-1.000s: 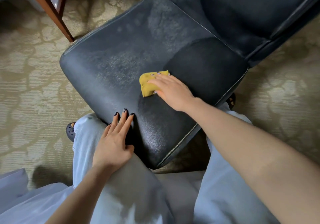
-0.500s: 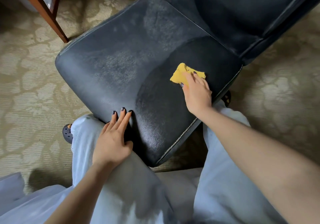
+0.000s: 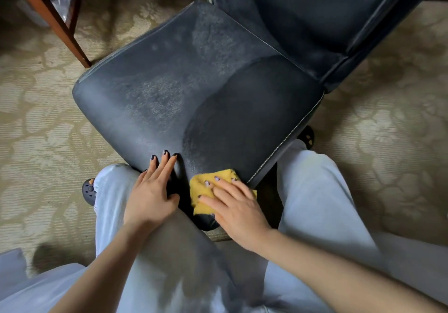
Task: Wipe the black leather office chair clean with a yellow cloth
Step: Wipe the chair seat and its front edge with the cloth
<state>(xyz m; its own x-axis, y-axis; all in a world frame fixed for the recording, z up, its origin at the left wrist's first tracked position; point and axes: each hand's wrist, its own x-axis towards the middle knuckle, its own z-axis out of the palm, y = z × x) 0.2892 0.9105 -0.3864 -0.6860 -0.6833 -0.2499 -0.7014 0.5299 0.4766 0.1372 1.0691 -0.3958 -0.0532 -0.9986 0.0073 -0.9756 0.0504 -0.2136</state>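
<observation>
Black leather chair (image 3: 169,99), one, one yellow cloth (image 3: 201,186) under flat right hand (image 3: 240,208), left hand (image 3: 150,191) flat beside it

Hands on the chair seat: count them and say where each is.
2. The left hand rests straight fingers on the front edge of the seat; the right hand presses the yellow cloth flat on its near corner, beside the left. Neither is hidden.

Head camera: worn on my head, facing forward and steeply down.
Nearness: close above the chair seat (image 3: 169,89), within my arms' reach (wide lens, so edges curve).
Frame edges: carpet (image 3: 36,131) at both sides, my trousers (image 3: 315,203) below.
</observation>
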